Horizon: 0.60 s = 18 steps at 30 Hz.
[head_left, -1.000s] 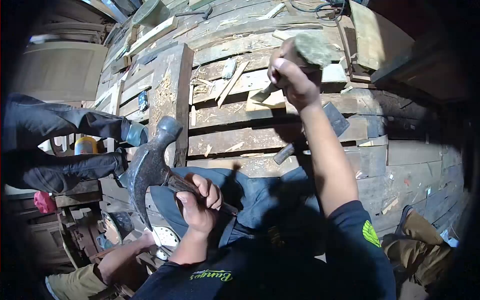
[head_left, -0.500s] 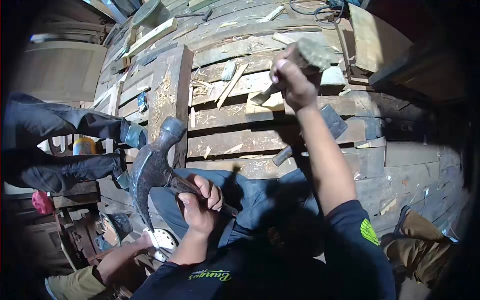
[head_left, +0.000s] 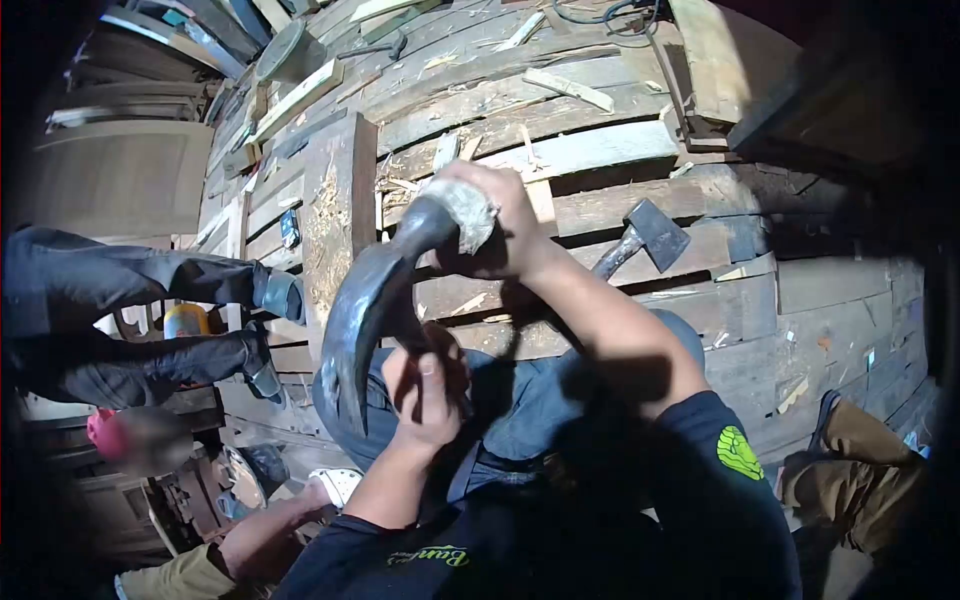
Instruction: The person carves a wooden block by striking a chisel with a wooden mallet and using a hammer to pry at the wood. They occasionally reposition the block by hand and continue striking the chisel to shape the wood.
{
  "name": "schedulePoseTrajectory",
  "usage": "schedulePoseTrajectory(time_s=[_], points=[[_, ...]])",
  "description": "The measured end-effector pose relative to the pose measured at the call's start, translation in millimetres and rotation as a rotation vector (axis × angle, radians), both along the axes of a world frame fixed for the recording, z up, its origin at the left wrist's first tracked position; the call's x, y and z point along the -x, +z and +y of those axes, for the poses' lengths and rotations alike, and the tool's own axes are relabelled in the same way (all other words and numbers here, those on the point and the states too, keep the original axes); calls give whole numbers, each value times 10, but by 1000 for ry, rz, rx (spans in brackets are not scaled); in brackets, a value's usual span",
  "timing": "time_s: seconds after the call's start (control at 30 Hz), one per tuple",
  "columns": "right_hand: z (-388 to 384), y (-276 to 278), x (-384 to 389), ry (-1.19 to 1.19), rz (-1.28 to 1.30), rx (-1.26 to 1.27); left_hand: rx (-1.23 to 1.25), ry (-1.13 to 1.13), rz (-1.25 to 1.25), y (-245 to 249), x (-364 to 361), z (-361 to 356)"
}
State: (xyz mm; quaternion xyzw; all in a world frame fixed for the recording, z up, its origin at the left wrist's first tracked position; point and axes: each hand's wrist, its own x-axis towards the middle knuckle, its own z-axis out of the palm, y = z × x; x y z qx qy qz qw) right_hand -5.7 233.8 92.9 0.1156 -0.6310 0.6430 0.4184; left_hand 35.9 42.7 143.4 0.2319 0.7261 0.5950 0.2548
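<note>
My left hand is closed around the handle of a big claw hammer, its claw curving down toward me. The hammer's face is up against, or very close to, the battered pale butt of a chisel. My right hand is wrapped round that chisel, and its blade is hidden behind the hand. A pale piece of wood shows just past my right hand. To the right, a short-handled heavy hammer lies on the planks.
Wood shavings litter a thick beam on the left. Two dark-trousered legs of another person extend in from the left, and another person's bare leg is at lower left. Brown trousers show at lower right. Another hammer lies farther back.
My right hand has brought the chisel left and down toward the hammer. My left hand has moved the hammer slightly right, so hammer face and chisel butt now meet or nearly meet.
</note>
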Motion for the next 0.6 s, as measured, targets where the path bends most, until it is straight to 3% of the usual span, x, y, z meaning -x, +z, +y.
schedulePoseTrajectory(time_s=[0.1,0.13,0.2,0.23,0.27,0.33,0.5,0.6], points=[[-84,-31,38,-13,-6,-39,-287,148,-146,24,-44,-80],[-101,-39,46,-24,26,-51,-460,236,-406,-99,-17,-285],[-127,-45,65,-51,2,-90,-677,153,-232,124,-87,-152],[-121,-35,68,-56,16,-83,-594,-31,-51,115,-42,-155],[-118,-19,69,-59,34,-77,-593,-35,-49,83,-31,-147],[-109,-65,98,-22,-15,-54,-59,101,-56,14,-28,-159],[-163,-90,71,-18,-12,-96,-368,234,-313,34,-55,-198],[-123,-247,74,8,-129,-95,-421,74,-87,114,-72,-234]])
